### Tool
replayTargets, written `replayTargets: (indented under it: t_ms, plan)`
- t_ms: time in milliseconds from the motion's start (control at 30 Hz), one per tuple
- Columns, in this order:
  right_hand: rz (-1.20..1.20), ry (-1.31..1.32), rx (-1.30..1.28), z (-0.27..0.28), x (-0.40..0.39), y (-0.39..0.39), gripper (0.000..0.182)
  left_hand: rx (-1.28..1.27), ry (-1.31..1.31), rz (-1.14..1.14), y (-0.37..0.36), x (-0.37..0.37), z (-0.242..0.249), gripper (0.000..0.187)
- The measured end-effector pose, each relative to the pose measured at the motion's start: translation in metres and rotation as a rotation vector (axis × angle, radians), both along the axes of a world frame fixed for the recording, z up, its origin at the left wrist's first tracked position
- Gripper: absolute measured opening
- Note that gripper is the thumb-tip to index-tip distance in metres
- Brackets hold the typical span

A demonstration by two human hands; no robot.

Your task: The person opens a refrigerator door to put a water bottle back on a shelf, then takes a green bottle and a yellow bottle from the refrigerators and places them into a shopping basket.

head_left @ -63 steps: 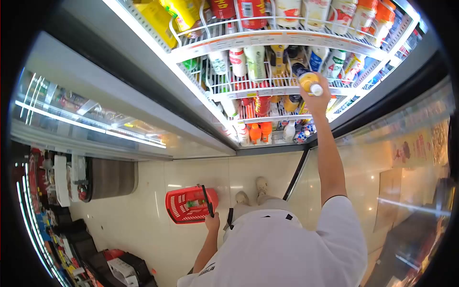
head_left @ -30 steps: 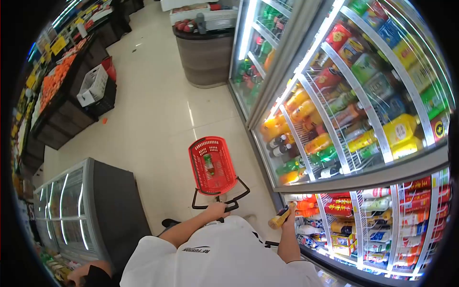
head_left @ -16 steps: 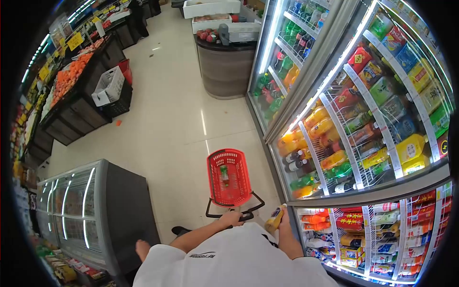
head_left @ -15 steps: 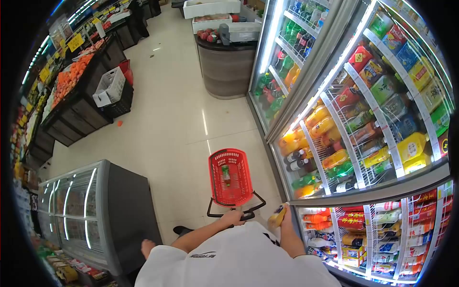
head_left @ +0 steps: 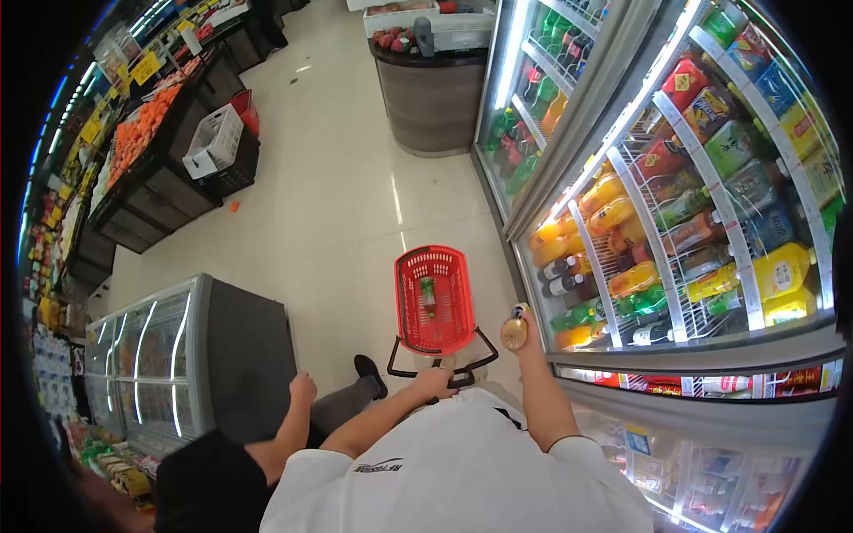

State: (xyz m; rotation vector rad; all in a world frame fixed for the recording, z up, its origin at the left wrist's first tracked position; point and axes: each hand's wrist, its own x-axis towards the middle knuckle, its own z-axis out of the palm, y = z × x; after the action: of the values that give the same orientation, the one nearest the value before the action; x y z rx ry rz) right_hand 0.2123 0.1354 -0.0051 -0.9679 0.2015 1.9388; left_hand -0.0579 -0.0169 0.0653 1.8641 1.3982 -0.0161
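Observation:
My left hand [head_left: 434, 384] is closed around the black handle [head_left: 460, 382] of a red shopping basket [head_left: 409, 311]. A bottle [head_left: 428, 295] with a green label and dark contents lies inside the basket. To the right of the basket, my right hand [head_left: 526, 325] grips a small bottle [head_left: 514, 335] with yellowish-brown contents, its base turned toward the camera. It is held in the air near the drinks fridge, apart from the basket. The label of the held bottle cannot be read.
A lit drinks fridge [head_left: 613, 306] full of bottles runs along the right. On the left stand a grey glass-fronted freezer [head_left: 244, 355] and a fruit stand [head_left: 138, 209]. Another person in black [head_left: 213, 480] is close at my left. A round-ended counter [head_left: 435, 111] is ahead.
My right hand and its bottle have moved up and forward. The other person at my left shows more. A grey-framed pane now covers the fridge's lower right part. The left hand still grips the handle.

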Motion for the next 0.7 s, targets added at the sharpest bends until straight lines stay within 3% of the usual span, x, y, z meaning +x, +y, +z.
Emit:
replayTargets:
  t_ms: [133, 200, 367, 533, 600, 633, 700]
  plan:
    - [0.185, -0.002, -0.086, -0.043, -0.017, 0.040, 0.041, -0.045, 0.031, -0.010, -0.010, 0.014, -0.012, 0.034]
    - [0.313, -0.104, -0.161, -0.042, -0.042, 0.058, 0.040, -0.056, 0.055, -0.002, -0.013, 0.021, -0.007, 0.034]
    - [0.472, -0.050, -0.232, -0.111, -0.090, 0.090, 0.028, -0.083, 0.074, 0.015, -0.016, 0.041, 0.007, 0.031]
    - [0.748, -0.315, -0.257, -0.187, -0.133, 0.095, 0.025, -0.071, 0.079, 0.081, -0.028, 0.058, -0.009, 0.032]
    - [0.843, -0.331, -0.289, -0.200, -0.142, 0.087, 0.030, -0.194, 0.071, 0.114, -0.023, 0.063, -0.003, 0.036]
    - [0.939, -0.458, -0.292, -0.204, -0.147, 0.085, 0.028, -0.188, 0.080, 0.127, -0.023, 0.064, -0.001, 0.034]
    - [1.028, -0.582, -0.287, -0.231, -0.154, 0.083, 0.025, -0.142, 0.034, 0.152, -0.041, 0.067, -0.028, 0.033]
